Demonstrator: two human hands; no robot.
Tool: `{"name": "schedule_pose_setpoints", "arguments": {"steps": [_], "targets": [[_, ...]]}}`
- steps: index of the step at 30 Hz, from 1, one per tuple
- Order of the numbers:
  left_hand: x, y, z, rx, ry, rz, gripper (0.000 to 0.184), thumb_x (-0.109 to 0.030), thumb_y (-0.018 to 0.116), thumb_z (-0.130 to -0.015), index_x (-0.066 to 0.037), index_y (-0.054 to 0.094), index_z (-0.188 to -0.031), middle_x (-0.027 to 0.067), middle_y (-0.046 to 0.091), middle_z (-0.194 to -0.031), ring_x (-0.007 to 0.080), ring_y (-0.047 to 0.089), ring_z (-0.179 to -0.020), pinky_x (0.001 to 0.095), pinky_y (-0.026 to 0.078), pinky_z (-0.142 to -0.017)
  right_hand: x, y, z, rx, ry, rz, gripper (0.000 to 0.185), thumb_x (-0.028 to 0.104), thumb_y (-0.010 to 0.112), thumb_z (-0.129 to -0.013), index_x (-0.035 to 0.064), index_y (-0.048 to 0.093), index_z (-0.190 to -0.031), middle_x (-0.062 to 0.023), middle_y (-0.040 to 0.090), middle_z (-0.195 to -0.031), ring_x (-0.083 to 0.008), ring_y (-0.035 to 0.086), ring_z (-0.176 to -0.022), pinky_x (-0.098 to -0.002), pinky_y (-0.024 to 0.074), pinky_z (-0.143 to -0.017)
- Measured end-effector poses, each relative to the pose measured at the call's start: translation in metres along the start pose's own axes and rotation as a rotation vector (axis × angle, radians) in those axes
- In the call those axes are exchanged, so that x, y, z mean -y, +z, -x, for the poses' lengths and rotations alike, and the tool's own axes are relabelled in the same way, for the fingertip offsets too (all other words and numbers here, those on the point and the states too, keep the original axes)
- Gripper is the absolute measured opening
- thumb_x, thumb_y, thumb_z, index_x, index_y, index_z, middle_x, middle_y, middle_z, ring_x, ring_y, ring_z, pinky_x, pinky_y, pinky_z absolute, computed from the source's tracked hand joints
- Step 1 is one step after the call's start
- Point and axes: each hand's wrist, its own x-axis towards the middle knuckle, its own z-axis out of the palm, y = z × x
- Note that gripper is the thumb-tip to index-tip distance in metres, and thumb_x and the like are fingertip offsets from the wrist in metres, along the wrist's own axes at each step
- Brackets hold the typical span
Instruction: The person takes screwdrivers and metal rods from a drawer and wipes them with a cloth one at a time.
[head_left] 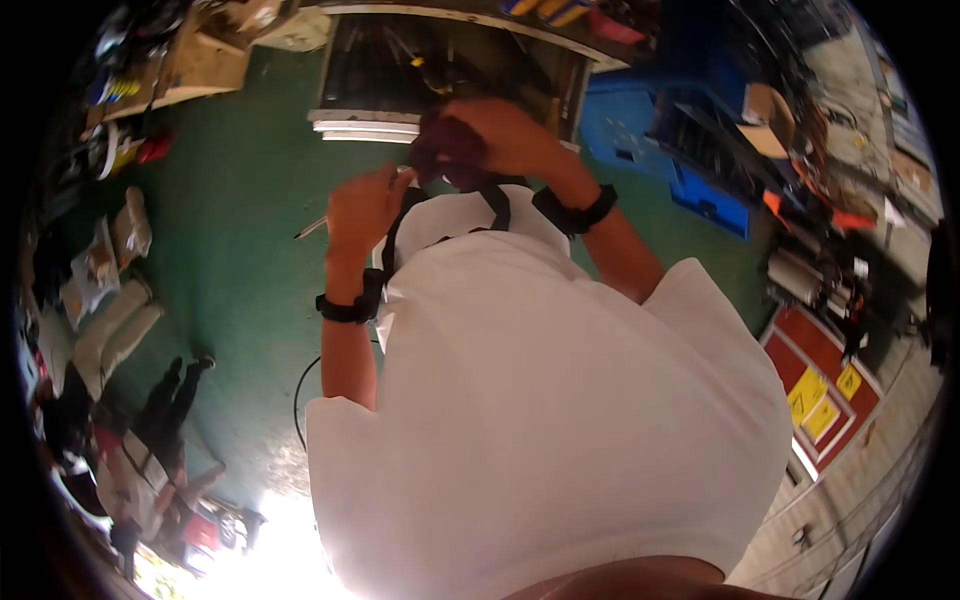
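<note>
My left hand [362, 207] is closed, with a thin pen-like tool [311, 228] sticking out from it to the left. Its fingertips reach the edge of a dark maroon bundle [447, 150] in front of my chest. The fingers of my right hand [497, 132] are wrapped round the top and right side of that bundle, which looks like cloth. Both wrists carry black bands. Just beyond my hands is an open drawer [368, 127] with tools inside.
Blue crates [625, 125] stand to the right of the drawer. A wooden box [205, 65] is at the upper left. Another person [140, 470] is at the lower left. A black cable [298, 400] lies on the green floor. A red panel [825, 385] stands at the right.
</note>
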Motion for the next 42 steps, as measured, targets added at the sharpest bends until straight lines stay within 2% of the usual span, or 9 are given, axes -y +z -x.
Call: {"name": "schedule_pose_setpoints", "arguments": {"steps": [6,8,10,15,22,30,34,36,42], "targets": [[0.009,0.033,-0.002,0.141,0.172,0.019,0.023,-0.029,0.061,-0.087,-0.008,0.068,-0.084,0.0156,0.065,-0.071,0.0378,0.064,-0.067,0.0466,0.049,-0.056,0.03,0.044,0.023,0.084,0.092,0.14,0.039,0.029,0.075,-0.082,0.01,0.057,-0.111,-0.015,0.067,-0.093,-0.0371,0.065,-0.087,-0.0442,0.05,-0.072],[0.011,0.038,-0.005,0.235,0.208,0.0,0.023,-0.029,0.062,-0.084,-0.008,0.069,-0.085,0.0168,0.066,-0.073,0.0384,0.065,-0.069,0.0478,0.049,-0.058,0.028,0.058,0.035,-0.032,0.053,0.142,0.039,0.02,0.072,-0.079,0.0094,0.053,-0.11,-0.0164,0.067,-0.088,-0.0399,0.064,-0.078,-0.0483,0.0484,-0.065],[-0.001,0.042,-0.004,0.209,0.249,0.056,0.02,-0.028,0.061,-0.085,-0.009,0.069,-0.085,0.0173,0.065,-0.072,0.0387,0.064,-0.068,0.0474,0.049,-0.058,0.025,0.057,0.058,-0.026,0.291,0.088,0.039,0.018,0.07,-0.079,0.0096,0.052,-0.112,-0.0182,0.066,-0.087,-0.0407,0.063,-0.08,-0.0483,0.0479,-0.066],[-0.02,0.041,-0.005,0.313,0.39,0.049,0.042,-0.048,0.062,-0.089,-0.008,0.066,-0.078,0.0137,0.064,-0.068,0.0372,0.062,-0.066,0.0459,0.046,-0.054,0.012,0.054,0.13,-0.14,0.41,0.081,0.035,0.018,0.066,-0.086,0.0074,0.05,-0.116,-0.0199,0.067,-0.094,-0.0405,0.063,-0.09,-0.0472,0.0473,-0.074],[-0.07,0.049,-0.039,0.351,0.609,-0.073,0.046,-0.051,0.059,-0.09,-0.009,0.063,-0.072,0.0123,0.061,-0.061,0.0352,0.062,-0.059,0.0436,0.046,-0.05,0.021,0.03,0.188,-0.319,0.762,-0.198,0.032,0.015,0.063,-0.086,0.0076,0.053,-0.115,-0.0188,0.067,-0.096,-0.0389,0.064,-0.09,-0.0466,0.0482,-0.074],[-0.132,0.063,-0.089,0.333,0.859,-0.125,0.031,-0.039,0.066,-0.082,-0.008,0.066,-0.078,0.0156,0.065,-0.068,0.036,0.065,-0.066,0.0463,0.05,-0.055,-0.004,0.049,0.177,-0.744,0.461,0.072,0.043,0.007,0.063,-0.074,0.0047,0.054,-0.116,-0.0192,0.066,-0.094,-0.0376,0.064,-0.094,-0.0486,0.0487,-0.079],[-0.153,0.052,-0.1,0.456,0.907,-0.178,0.04,-0.046,0.062,-0.087,-0.008,0.064,-0.08,0.0165,0.064,-0.068,0.0386,0.064,-0.066,0.0493,0.05,-0.056,-0.008,0.044,0.213,-0.827,0.465,0.074,0.044,0.004,0.061,-0.075,0.0071,0.055,-0.118,-0.0204,0.065,-0.103,-0.0369,0.064,-0.097,-0.0458,0.0495,-0.081],[-0.145,0.066,-0.111,0.41,1.038,-0.183,0.043,-0.049,0.058,-0.091,-0.008,0.063,-0.077,0.0154,0.062,-0.064,0.0383,0.063,-0.062,0.0482,0.048,-0.052,-0.007,0.049,0.223,-0.871,0.643,-0.223,0.042,0.004,0.06,-0.076,0.0081,0.055,-0.117,-0.0209,0.066,-0.104,-0.0353,0.065,-0.097,-0.0433,0.0503,-0.079],[-0.128,0.076,-0.119,0.472,1.218,-0.155,0.05,-0.049,0.053,-0.095,-0.008,0.06,-0.068,0.0156,0.059,-0.059,0.0365,0.061,-0.057,0.0453,0.048,-0.049,0.014,0.071,0.219,-1.007,0.867,-0.342,0.04,0.007,0.065,-0.077,0.0075,0.056,-0.116,-0.0193,0.067,-0.099,-0.0353,0.066,-0.092,-0.0418,0.0519,-0.076]]}}
